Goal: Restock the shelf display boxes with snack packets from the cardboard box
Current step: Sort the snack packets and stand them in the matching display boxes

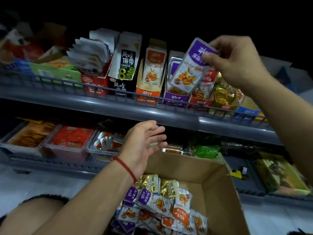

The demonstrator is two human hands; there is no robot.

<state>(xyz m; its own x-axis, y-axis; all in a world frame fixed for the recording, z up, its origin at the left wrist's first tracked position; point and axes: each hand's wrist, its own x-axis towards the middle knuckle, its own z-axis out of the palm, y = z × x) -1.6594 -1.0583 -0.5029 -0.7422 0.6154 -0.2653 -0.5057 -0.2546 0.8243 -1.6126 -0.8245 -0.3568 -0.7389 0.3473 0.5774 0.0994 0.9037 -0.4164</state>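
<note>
My right hand (pixel 237 61) pinches the top of a purple-topped snack packet (pixel 189 70), held tilted just above the purple display box (pixel 176 99) on the upper shelf. My left hand (pixel 144 143) hovers with fingers relaxed and empty above the open cardboard box (pixel 218 189), in front of the lower shelf. The cardboard box holds several loose packets (pixel 160 206) in purple, orange and gold. An orange display box (pixel 148 94) stands left of the purple one, a red one (pixel 201 102) right of it.
A black seaweed box (pixel 123 65) and a red box with white packets (pixel 94 83) stand further left behind the wire rail (pixel 101 92). Gold packets (pixel 223 95) sit at the right. Clear tubs of red snacks (pixel 67 141) fill the lower shelf.
</note>
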